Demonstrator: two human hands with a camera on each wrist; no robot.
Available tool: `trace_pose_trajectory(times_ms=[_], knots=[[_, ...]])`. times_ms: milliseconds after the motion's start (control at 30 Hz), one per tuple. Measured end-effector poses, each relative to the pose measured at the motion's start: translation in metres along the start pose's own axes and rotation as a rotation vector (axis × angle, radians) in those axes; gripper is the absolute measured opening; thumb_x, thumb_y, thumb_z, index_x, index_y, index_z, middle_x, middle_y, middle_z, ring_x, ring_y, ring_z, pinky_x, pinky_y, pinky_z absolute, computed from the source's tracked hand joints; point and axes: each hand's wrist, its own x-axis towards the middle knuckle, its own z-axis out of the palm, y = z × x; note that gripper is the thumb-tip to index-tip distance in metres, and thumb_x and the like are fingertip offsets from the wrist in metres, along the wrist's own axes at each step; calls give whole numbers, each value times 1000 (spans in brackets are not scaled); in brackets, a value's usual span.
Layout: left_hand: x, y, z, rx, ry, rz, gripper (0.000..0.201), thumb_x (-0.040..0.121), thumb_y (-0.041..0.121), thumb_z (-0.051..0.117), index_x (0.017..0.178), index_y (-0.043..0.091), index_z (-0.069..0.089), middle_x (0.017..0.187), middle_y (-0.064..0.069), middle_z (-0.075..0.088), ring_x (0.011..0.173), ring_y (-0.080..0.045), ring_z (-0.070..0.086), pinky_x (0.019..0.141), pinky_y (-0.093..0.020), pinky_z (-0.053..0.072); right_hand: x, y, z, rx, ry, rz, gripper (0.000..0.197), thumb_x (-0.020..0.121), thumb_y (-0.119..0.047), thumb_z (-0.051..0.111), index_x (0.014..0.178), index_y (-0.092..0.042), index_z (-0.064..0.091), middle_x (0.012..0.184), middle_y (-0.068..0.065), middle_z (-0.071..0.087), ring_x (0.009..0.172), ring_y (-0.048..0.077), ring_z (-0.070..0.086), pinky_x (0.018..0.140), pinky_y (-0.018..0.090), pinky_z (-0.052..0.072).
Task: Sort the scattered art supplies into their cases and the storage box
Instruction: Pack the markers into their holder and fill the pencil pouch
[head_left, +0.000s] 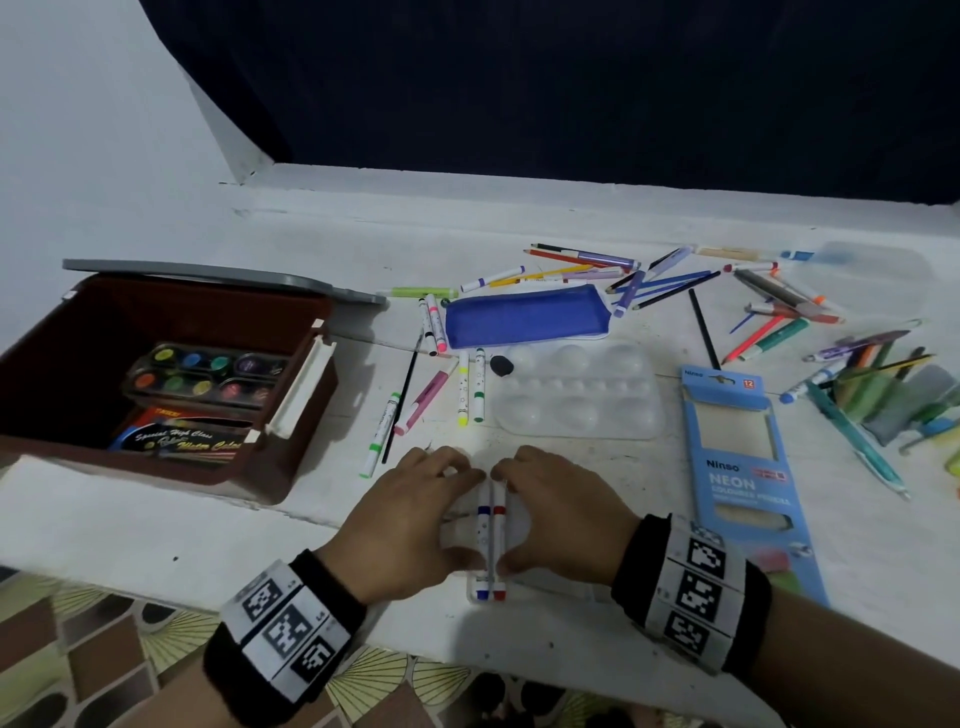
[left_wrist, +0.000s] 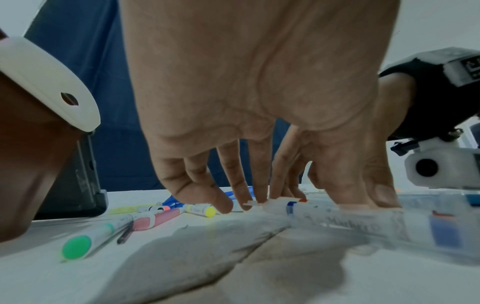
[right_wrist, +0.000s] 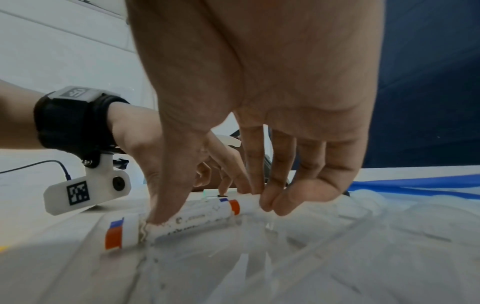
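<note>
A clear plastic marker case (head_left: 488, 593) lies at the front edge of the white table, with a blue-capped marker (head_left: 483, 525) and a red-capped marker (head_left: 500, 525) side by side inside it. My left hand (head_left: 452, 514) grips the case's left side: thumb on the near end, curled fingers at the far end. My right hand (head_left: 524, 514) grips the right side the same way. In the left wrist view the thumb (left_wrist: 384, 197) presses on the case over the blue marker (left_wrist: 337, 216). The right wrist view has the thumb (right_wrist: 159, 216) on the red marker (right_wrist: 207, 214).
An open brown storage box (head_left: 291, 415) at the left holds a watercolour set (head_left: 208, 374). Loose markers (head_left: 462, 389) lie ahead, then a blue pouch (head_left: 519, 317) and a clear mixing palette (head_left: 576, 395). A blue pencil box (head_left: 737, 467) and scattered pencils (head_left: 649, 280) are to the right.
</note>
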Motion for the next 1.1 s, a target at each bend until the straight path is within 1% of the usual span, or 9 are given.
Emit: trace_pose_trajectory(times_ms=[200, 400, 500, 600, 733, 867, 933, 1033, 1100], knots=[[3, 1, -3, 33, -45, -37, 76, 67, 68, 74, 135, 38, 56, 126, 17, 47, 107, -10, 44, 91, -24, 43, 6, -3, -7, -117, -19, -46, 66, 63, -62, 80, 112, -21, 61, 98, -5, 47, 88, 16, 46, 69, 32, 37], [6, -3, -9, -18, -72, -83, 76, 61, 71, 74, 130, 44, 55, 114, 20, 50, 105, -7, 47, 89, -27, 45, 11, -1, -12, -123, -32, -80, 59, 66, -56, 80, 109, -20, 61, 102, -4, 53, 92, 18, 51, 70, 30, 36], [6, -9, -11, -100, -15, -135, 71, 66, 64, 77, 130, 44, 55, 108, 23, 49, 98, 0, 48, 85, -20, 42, 20, 6, -17, -96, -5, -104, 46, 79, -43, 74, 114, -16, 64, 111, 0, 57, 102, 19, 53, 77, 30, 41], [6, -21, -19, -186, 179, -206, 56, 74, 63, 66, 126, 41, 61, 108, 18, 55, 98, -3, 53, 87, -20, 44, 30, 14, -27, 0, 15, -105, 34, 88, -30, 65, 119, -16, 64, 111, 1, 60, 100, 18, 54, 84, 29, 44], [10, -38, -29, -118, 282, -348, 30, 88, 34, 58, 117, 30, 64, 98, 0, 60, 90, -20, 60, 80, -28, 47, 56, 23, -43, 1, 124, -88, 24, 91, -20, 55, 111, -16, 68, 104, 2, 64, 94, 21, 59, 82, 34, 49], [9, -38, -32, 4, 192, -401, 39, 83, 31, 41, 111, 18, 64, 96, -11, 59, 85, -34, 63, 73, -36, 49, 85, 28, -49, -116, 109, -127, 30, 93, -12, 48, 118, -19, 63, 114, 5, 56, 102, 25, 56, 85, 38, 48], [7, -36, -32, 42, 148, -429, 38, 86, 24, 43, 116, 13, 63, 103, -13, 59, 87, -35, 64, 75, -36, 49, 95, 30, -47, -204, 87, -158, 36, 93, -8, 45, 123, -21, 59, 115, 5, 54, 105, 26, 53, 85, 38, 46], [7, -39, -28, 106, 93, -449, 36, 89, 13, 55, 125, 17, 56, 115, -8, 57, 101, -26, 62, 85, -30, 47, 105, 30, -42, -300, 64, -187, 44, 92, -1, 44, 129, -23, 54, 116, 6, 53, 106, 27, 52, 80, 36, 42], [10, -41, -27, 91, 81, -453, 36, 90, 10, 55, 125, 20, 53, 115, -5, 56, 104, -21, 60, 84, -25, 45, 111, 30, -40, -332, 70, -209, 46, 90, 2, 43, 128, -22, 54, 114, 8, 54, 105, 29, 53, 78, 35, 41]])
